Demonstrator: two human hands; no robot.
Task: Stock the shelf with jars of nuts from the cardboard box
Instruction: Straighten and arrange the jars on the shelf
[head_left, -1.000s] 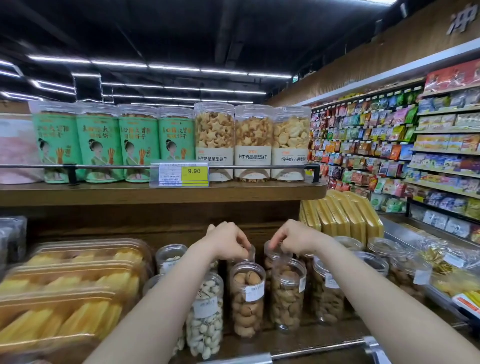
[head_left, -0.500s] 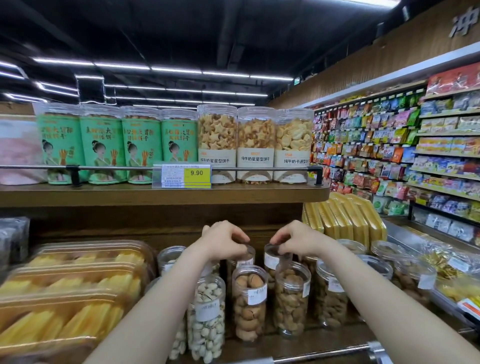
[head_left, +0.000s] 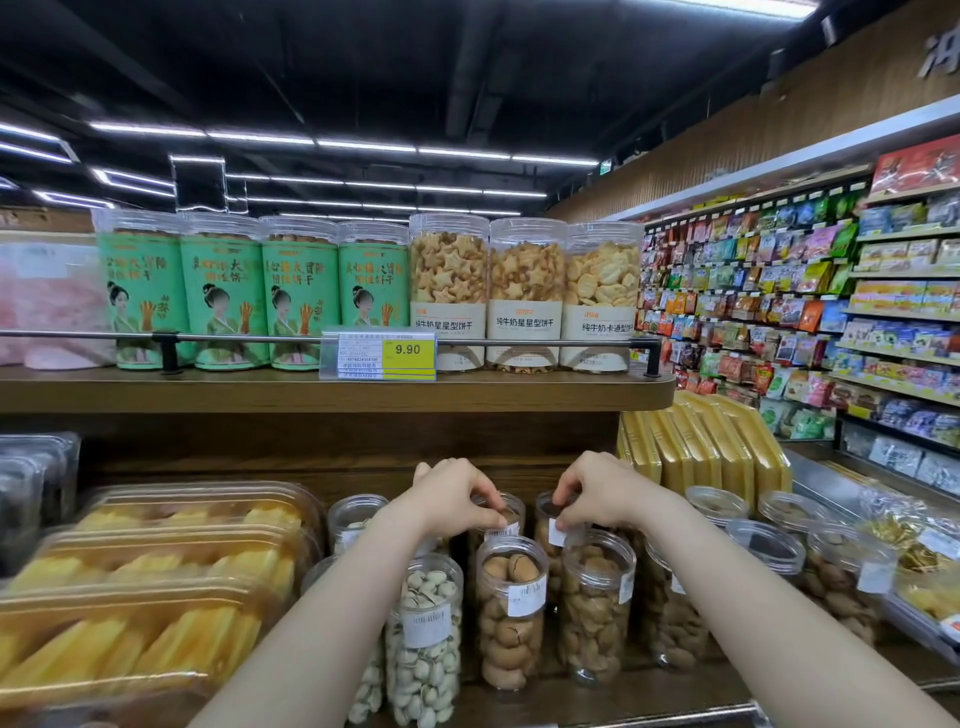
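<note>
Both hands reach into the lower wooden shelf (head_left: 623, 696). My left hand (head_left: 451, 496) grips the lid of a clear jar of brown nuts (head_left: 503, 525) in the back row. My right hand (head_left: 597, 491) grips the lid of the neighbouring back-row jar (head_left: 548, 538). In front stand a pistachio jar (head_left: 423, 639), a jar of round brown nuts (head_left: 511, 610) and another brown-nut jar (head_left: 595, 608). More clear jars (head_left: 763, 551) stand to the right. The cardboard box is out of view.
Clear trays of yellow snacks (head_left: 156, 587) fill the shelf's left side. Yellow packs (head_left: 701, 452) stand behind the jars at right. The upper shelf (head_left: 332, 389) carries green canisters, biscuit jars and a 9.90 price tag (head_left: 378, 353) behind a rail. A snack aisle (head_left: 831, 312) runs along the right.
Both hands stay on the two back-row jars, which have shifted slightly. The view has tilted a little, showing more of the ceiling.
</note>
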